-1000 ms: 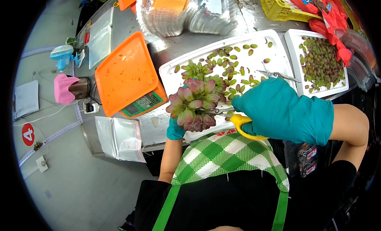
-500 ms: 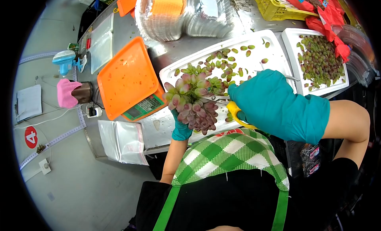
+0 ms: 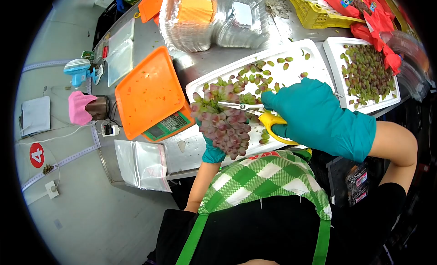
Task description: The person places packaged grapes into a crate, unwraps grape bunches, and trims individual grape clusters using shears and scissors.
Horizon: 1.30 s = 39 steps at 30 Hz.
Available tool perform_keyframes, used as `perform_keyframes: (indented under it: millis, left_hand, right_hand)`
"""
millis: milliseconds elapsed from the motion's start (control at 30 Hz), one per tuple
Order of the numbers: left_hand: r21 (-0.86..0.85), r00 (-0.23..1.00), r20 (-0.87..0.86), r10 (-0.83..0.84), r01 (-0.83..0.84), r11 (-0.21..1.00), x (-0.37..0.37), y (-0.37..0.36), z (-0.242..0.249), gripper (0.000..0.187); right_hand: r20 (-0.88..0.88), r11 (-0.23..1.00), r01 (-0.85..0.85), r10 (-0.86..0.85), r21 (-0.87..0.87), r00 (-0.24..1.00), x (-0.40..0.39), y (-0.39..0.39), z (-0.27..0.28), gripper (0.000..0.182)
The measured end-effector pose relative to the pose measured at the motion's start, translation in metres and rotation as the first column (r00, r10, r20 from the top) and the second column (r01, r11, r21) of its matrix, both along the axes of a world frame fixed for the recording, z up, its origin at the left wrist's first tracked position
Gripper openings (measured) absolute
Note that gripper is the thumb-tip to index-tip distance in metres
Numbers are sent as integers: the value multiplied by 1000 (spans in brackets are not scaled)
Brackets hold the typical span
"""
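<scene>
A bunch of reddish-green grapes (image 3: pixel 225 128) rests in my left hand (image 3: pixel 212 151), gloved in teal and mostly hidden beneath the fruit. Yellow-handled scissors (image 3: pixel 273 126) are gripped in my gloved right hand (image 3: pixel 309 112), with their blades reaching into the upper part of the bunch. A thin metal tip (image 3: pixel 337 95) sticks out behind the right hand; I cannot make out what it belongs to. Under both hands lies a white foam tray (image 3: pixel 314 53), scattered with loose green and reddish grapes (image 3: pixel 259 78).
A smaller white box (image 3: pixel 334 60) full of loose grapes stands at right. On the left are an orange-topped scale (image 3: pixel 150 92) and clear plastic bags (image 3: pixel 141 164). Stacked clear containers (image 3: pixel 241 30) and a yellow crate (image 3: pixel 314 14) with red wrapping occupy the back.
The bunch has turned in my left hand, now showing more of its reddish grapes. The scissors have shifted slightly left and up, with their blades farther over the bunch. The view has moved a little.
</scene>
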State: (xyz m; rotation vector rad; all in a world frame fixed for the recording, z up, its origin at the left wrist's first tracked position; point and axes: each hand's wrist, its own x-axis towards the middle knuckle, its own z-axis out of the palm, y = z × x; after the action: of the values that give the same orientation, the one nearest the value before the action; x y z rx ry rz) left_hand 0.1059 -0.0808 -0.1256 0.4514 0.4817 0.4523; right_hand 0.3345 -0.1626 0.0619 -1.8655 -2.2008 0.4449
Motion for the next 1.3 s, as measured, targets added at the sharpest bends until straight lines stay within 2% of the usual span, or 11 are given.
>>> perform_keyframes:
  millis: [100, 267, 400, 500, 667, 867, 1100, 1133, 1233, 1267, 1300]
  left_hand:
    - [8, 998, -8, 65, -65, 998, 8, 2, 4, 51]
    - [24, 991, 8, 135, -135, 991, 22, 13, 14, 52]
    - [18, 995, 48, 85, -86, 996, 28, 19, 22, 52]
    - [18, 997, 67, 39, -40, 999, 30, 19, 27, 53]
    - [28, 998, 62, 9, -11, 1000, 32, 18, 30, 54]
    - [52, 999, 46, 27, -30, 998, 42, 23, 36, 54]
    - [156, 995, -85, 46, -33, 987, 49, 15, 50, 62]
    - [185, 990, -127, 55, -31, 982, 52, 16, 50, 61]
    - [248, 966, -239, 101, -40, 968, 60, 20, 51, 60]
    - [373, 966, -239, 99, -3, 928, 62, 23, 53, 61]
    - [406, 950, -295, 101, 29, 914, 64, 25, 59, 60]
  right_hand:
    - [-132, 997, 38, -47, -68, 990, 0, -1, -5, 29]
    - [-302, 934, 173, -270, -312, 914, -2, -7, -17, 46]
    - [-730, 911, 296, -409, -287, 548, -7, -24, -60, 47]
    - [-774, 879, 312, -468, -360, 427, -12, -31, -65, 48]
    - [-791, 917, 311, -378, -249, 481, -14, -36, -65, 50]
    - [-811, 884, 399, -412, -244, 415, -12, -39, -73, 53]
    - [-891, 858, 435, -396, -273, 223, -39, -23, -96, 64]
    - [-933, 849, 488, -319, -202, 168, -45, -18, -108, 63]
    - [-921, 816, 429, -348, -388, -173, -44, -5, -130, 60]
    - [-917, 824, 427, -259, -373, -302, -43, -1, -135, 53]
    - [-899, 817, 405, -290, -411, -328, -38, 2, -137, 52]
